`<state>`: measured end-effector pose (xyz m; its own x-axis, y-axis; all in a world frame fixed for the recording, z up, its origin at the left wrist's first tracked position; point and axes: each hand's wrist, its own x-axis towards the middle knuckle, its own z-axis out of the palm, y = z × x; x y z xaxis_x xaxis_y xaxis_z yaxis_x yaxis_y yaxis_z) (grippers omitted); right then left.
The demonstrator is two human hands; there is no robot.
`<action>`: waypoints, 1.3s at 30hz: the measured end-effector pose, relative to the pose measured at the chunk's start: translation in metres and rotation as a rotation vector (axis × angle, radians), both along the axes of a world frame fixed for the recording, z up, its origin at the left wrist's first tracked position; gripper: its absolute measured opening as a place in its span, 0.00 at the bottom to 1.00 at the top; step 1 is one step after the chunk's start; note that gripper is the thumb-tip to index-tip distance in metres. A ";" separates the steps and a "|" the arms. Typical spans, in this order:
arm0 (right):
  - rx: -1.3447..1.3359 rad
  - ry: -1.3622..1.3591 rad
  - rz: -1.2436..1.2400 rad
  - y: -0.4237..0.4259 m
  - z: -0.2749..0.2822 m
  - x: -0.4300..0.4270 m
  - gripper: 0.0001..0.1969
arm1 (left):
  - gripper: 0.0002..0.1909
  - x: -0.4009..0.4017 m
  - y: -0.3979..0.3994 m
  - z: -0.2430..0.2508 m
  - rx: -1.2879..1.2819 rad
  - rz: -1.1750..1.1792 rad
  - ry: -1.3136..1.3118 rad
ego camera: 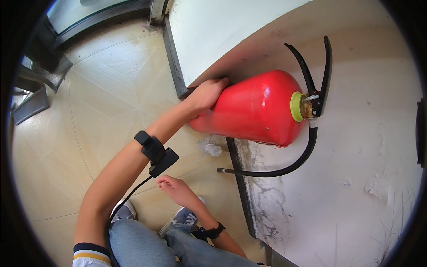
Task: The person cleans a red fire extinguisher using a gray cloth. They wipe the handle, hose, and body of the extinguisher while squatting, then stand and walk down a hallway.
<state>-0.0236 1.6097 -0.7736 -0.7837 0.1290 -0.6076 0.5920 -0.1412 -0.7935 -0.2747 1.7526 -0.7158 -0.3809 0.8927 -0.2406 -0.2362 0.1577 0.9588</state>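
Note:
A red fire extinguisher (257, 106) with a yellow collar, black levers and a black hose (280, 173) lies across the picture beside the white wall. My left hand (209, 93) is on the upper side of its body near the base, with the fingertips partly hidden behind the cylinder. The hose curves down from the valve, its free end pointing left. Lower down, my right hand (175, 190) is held over the floor near my shoes, fingers loosely curled and holding nothing. Both wrists wear black straps; a cable runs from the device on the left one.
A white wall (327, 160) with peeling paint and a dark baseboard (241, 187) runs along the right. A wall corner (188, 85) juts out beside my left hand. A small whitish object (212, 149) lies on the tiled floor (110, 96). Dark metal furniture parts (31, 105) stand at the upper left.

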 end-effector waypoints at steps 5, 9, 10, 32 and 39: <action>-0.182 0.041 -0.139 0.009 0.003 0.000 0.09 | 0.16 0.006 -0.031 -0.003 -0.114 0.272 0.009; -0.139 0.118 -0.245 0.030 0.026 0.002 0.10 | 0.12 0.008 -0.073 0.002 0.237 0.349 -0.128; -0.112 0.151 -0.318 0.038 0.038 0.001 0.11 | 0.11 0.006 -0.092 0.015 0.252 0.312 -0.199; -0.314 0.441 -0.704 0.063 0.138 -0.061 0.13 | 0.15 0.004 -0.176 0.094 0.218 0.180 -0.814; 0.077 0.334 -0.692 0.071 0.129 -0.043 0.08 | 0.10 -0.026 -0.188 0.098 0.107 0.100 0.439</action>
